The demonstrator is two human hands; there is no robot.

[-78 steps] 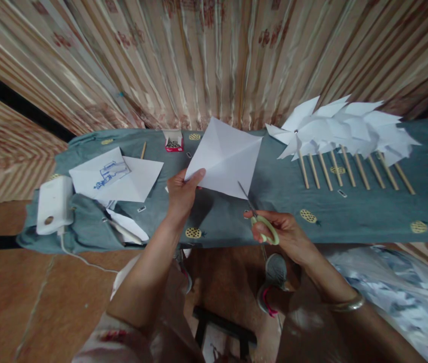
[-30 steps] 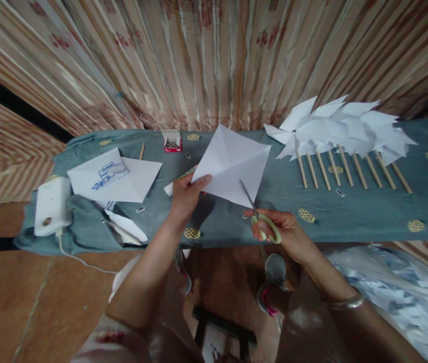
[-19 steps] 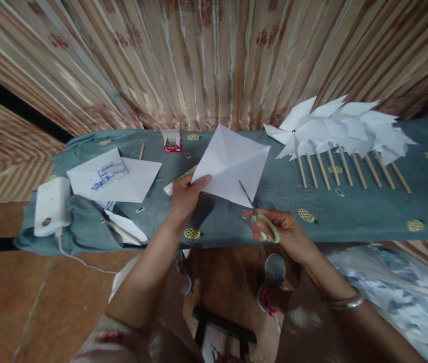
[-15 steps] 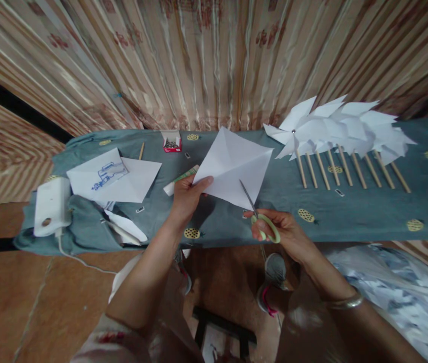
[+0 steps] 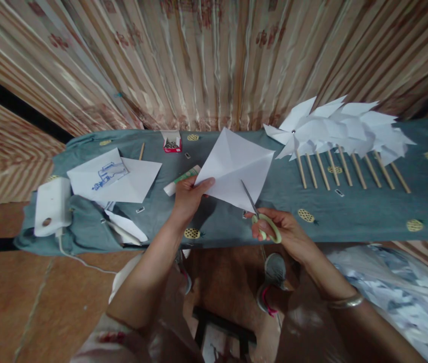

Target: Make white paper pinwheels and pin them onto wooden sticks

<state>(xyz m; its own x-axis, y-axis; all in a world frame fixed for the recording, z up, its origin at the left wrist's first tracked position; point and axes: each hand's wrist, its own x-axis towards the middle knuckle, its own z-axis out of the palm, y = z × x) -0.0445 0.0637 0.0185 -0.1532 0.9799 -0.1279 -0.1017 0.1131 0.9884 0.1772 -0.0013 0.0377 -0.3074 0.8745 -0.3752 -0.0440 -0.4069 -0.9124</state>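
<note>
My left hand [image 5: 193, 194] pinches the left corner of a white square sheet of paper [image 5: 232, 161], thumb on top. Creases cross the sheet, which is held above the cloth-covered table. In my right hand [image 5: 274, 224] is a pair of scissors [image 5: 267, 227] with pale green handles, my fingers through the loops. The blade lies over the sheet from its near corner towards the middle; the other blade is hidden, probably beneath the paper. Just left of my left hand lies a small green and white box [image 5: 179, 179], partly covered by the hand.
Several paper pinwheels [image 5: 327, 128] on wooden sticks lie in an overlapping row at the right. A red box of pins [image 5: 172, 143], white sheets [image 5: 138, 179], a wooden stick [image 5: 142, 151] and a white corded device [image 5: 52, 206] are at the left. A plastic bag [image 5: 407, 297] sits lower right.
The sheet and my left hand have shifted very slightly to the right. The scissors stay at the sheet's near corner, almost unmoved.
</note>
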